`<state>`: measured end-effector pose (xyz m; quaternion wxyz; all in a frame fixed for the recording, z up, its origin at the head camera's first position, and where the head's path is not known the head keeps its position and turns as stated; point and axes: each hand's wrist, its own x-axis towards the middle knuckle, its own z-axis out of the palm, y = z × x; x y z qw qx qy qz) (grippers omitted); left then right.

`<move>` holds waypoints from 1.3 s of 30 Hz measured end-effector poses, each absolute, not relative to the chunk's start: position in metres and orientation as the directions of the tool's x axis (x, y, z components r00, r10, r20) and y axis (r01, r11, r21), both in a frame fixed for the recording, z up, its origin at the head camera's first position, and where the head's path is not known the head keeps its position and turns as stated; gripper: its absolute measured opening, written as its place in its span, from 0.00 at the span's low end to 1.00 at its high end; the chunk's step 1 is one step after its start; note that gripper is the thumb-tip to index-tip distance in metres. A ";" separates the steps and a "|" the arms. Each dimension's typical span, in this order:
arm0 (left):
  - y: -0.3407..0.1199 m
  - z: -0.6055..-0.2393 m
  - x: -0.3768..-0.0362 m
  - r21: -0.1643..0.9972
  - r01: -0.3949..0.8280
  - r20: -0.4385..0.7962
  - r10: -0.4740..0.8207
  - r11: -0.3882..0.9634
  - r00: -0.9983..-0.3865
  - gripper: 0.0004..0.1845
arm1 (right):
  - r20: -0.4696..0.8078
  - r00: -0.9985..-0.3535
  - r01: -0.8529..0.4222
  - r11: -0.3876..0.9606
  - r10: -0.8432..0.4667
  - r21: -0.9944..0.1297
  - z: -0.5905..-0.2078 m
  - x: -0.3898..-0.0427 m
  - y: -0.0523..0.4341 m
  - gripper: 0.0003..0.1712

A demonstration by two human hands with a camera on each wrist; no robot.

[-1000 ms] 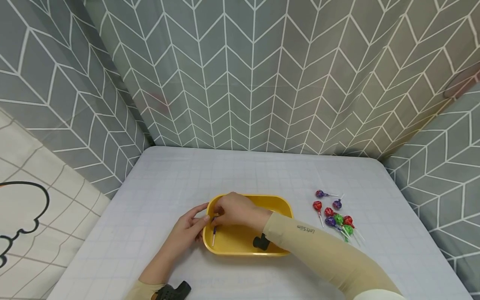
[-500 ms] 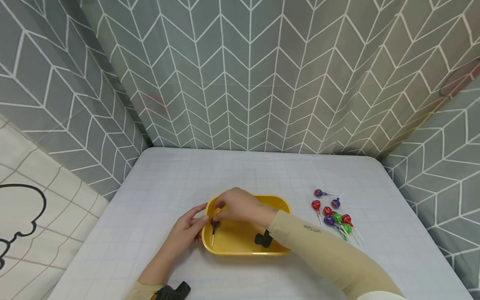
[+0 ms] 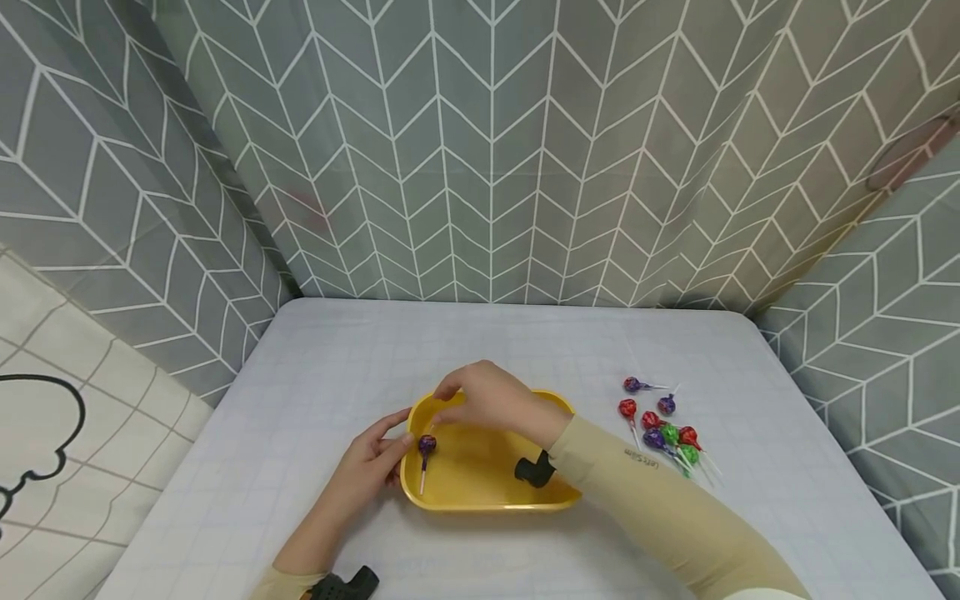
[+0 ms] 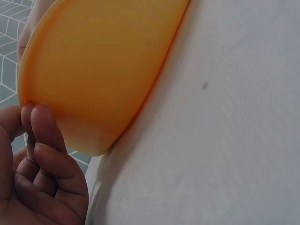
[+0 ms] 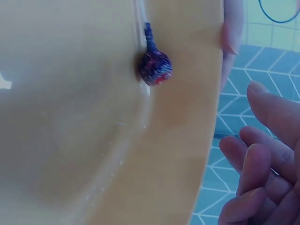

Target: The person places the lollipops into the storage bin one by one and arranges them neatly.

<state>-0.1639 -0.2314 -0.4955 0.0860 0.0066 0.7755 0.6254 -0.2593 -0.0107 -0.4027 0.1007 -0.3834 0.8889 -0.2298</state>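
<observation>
Fingers of the left hand [image 3: 367, 461] rest against the near-left rim of the yellow tray [image 3: 487, 492], gripping nothing. Inside, at its left end, lies a purple lollipop [image 3: 426, 446], released. Just beyond, the right hand [image 3: 491, 400] hovers with loosely curled, empty fingers. Farther right, loose lollipops [image 3: 663, 425] lie on the table [image 3: 337, 367].
</observation>
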 end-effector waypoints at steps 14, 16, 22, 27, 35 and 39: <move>-0.232 -0.495 -0.163 0.971 -0.116 -0.141 0.109 0.210 -0.984 0.27 | 0.038 -0.722 -0.593 0.590 -0.691 -0.548 -0.388 -0.264 0.006 0.20; -0.231 -0.495 -0.163 0.970 -0.117 -0.142 0.107 0.211 -0.984 0.28 | 0.040 -0.728 -0.583 0.588 -0.684 -0.560 -0.388 -0.265 0.009 0.20; -0.231 -0.497 -0.163 0.969 -0.121 -0.144 0.097 0.215 -0.985 0.27 | 0.062 -0.760 -0.541 0.577 -0.646 -0.612 -0.383 -0.269 0.020 0.20; -0.230 -0.497 -0.163 0.969 -0.124 -0.146 0.093 0.214 -0.985 0.26 | 0.076 -0.790 -0.516 0.594 -0.608 -0.617 -0.375 -0.272 0.029 0.19; -0.230 -0.497 -0.162 0.968 -0.136 -0.155 0.076 0.211 -0.985 0.24 | 0.097 -0.823 -0.484 0.600 -0.560 -0.637 -0.369 -0.279 0.048 0.18; -0.230 -0.499 -0.163 0.968 -0.146 -0.163 0.071 0.207 -0.984 0.24 | 0.100 -0.831 -0.470 0.595 -0.546 -0.653 -0.369 -0.280 0.057 0.19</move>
